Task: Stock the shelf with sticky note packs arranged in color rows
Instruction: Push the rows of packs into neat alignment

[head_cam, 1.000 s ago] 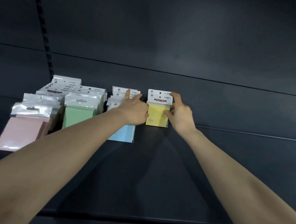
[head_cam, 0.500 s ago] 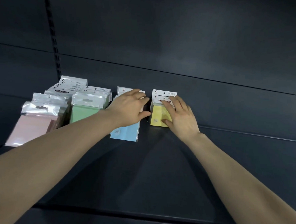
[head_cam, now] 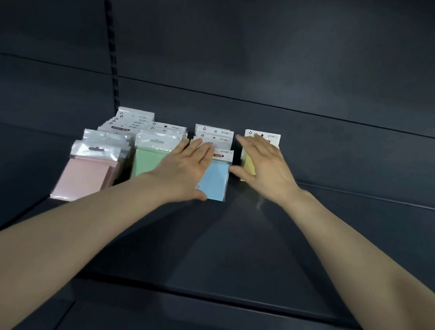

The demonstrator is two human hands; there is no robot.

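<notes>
Rows of sticky note packs lie on the dark shelf (head_cam: 245, 242): a pink row (head_cam: 85, 175) at the left, then a green row (head_cam: 148, 161), then a blue row (head_cam: 217, 177). A single yellow pack (head_cam: 249, 164) lies to the right of them. My left hand (head_cam: 186, 168) hovers flat, fingers spread, over the green and blue rows. My right hand (head_cam: 267, 165) is spread open over the yellow pack and covers most of it. Neither hand grips a pack.
The shelf's back panel (head_cam: 267, 66) rises right behind the packs. A slotted upright (head_cam: 113, 45) runs up the back at the left. The shelf's front edge (head_cam: 204, 295) lies below my forearms. Bare shelf surface extends right of the yellow pack.
Both hands have let go of the yellow pack and drawn back a little with fingers spread. The yellow pack now lies flat in its place; the view has shifted right.
</notes>
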